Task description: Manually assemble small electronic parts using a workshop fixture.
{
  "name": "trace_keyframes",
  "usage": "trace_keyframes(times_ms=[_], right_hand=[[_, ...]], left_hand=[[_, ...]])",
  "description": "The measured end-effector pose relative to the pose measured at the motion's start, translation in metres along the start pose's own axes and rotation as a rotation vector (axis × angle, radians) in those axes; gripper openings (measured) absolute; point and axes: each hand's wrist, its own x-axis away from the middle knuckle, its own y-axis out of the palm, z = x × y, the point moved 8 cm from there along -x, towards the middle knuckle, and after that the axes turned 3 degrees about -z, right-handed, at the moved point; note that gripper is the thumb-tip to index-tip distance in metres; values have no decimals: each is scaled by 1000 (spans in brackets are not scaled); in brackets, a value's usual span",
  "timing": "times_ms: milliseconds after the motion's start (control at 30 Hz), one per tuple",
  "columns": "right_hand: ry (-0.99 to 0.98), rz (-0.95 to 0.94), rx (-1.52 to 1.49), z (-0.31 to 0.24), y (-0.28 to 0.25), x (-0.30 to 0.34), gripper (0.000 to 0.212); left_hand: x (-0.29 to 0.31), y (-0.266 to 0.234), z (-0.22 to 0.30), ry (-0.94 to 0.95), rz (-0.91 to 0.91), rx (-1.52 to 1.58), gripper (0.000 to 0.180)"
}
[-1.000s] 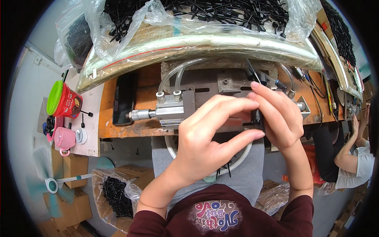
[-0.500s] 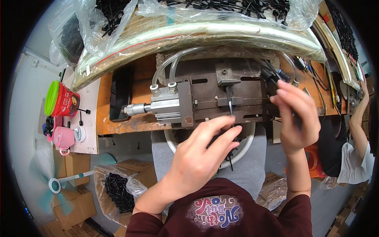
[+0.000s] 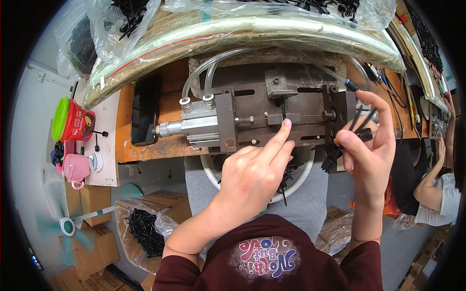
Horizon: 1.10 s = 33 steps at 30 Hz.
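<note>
My left hand [image 3: 257,174] reaches over the front of a dark metal fixture [image 3: 252,106]. Its index finger is stretched out, with the tip on a small block [image 3: 283,119] at the middle, where a thin black stem [image 3: 284,105] lies. Its thumb is hidden. My right hand [image 3: 371,145], at the fixture's right end, pinches several black plastic pieces [image 3: 334,156] with thin stems and blocky heads. A silver air cylinder [image 3: 199,125] is mounted on the fixture's left side. Below my left hand, a white-rimmed tub [image 3: 305,174] on my lap holds more black pieces.
A long plastic-wrapped bundle [image 3: 252,30] curves along the back of the bench. On the left are a phone [image 3: 145,111], a red tub [image 3: 80,123] and a pink cup [image 3: 76,167]. A fan [image 3: 68,226] stands lower left. A co-worker's arm [image 3: 432,186] shows far right.
My left index finger has straightened and come down onto the middle block. The right hand has turned, so its black pieces now show in front of the fixture's right end. The middle stem sits farther back.
</note>
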Motion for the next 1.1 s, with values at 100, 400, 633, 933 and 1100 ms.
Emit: trace_keyframes(times_ms=[100, 400, 633, 933, 1100], right_hand=[[39, -14, 4, 10, 7, 0, 62], [121, -120, -89, 12, 27, 0, 40], [66, -60, -119, 6, 8, 6, 28], [133, -70, 9, 18, -6, 11, 28], [203, -102, -142, 30, 14, 12, 24]], left_hand=[[-1, -15, 1, 2, 74, 241, 32], [7, -36, 16, 49, 140, 345, 33], [6, -3, 3, 30, 76, -1, 26], [-2, -1, 2, -8, 24, -39, 29], [4, -23, 27, 202, 207, 174, 30]])
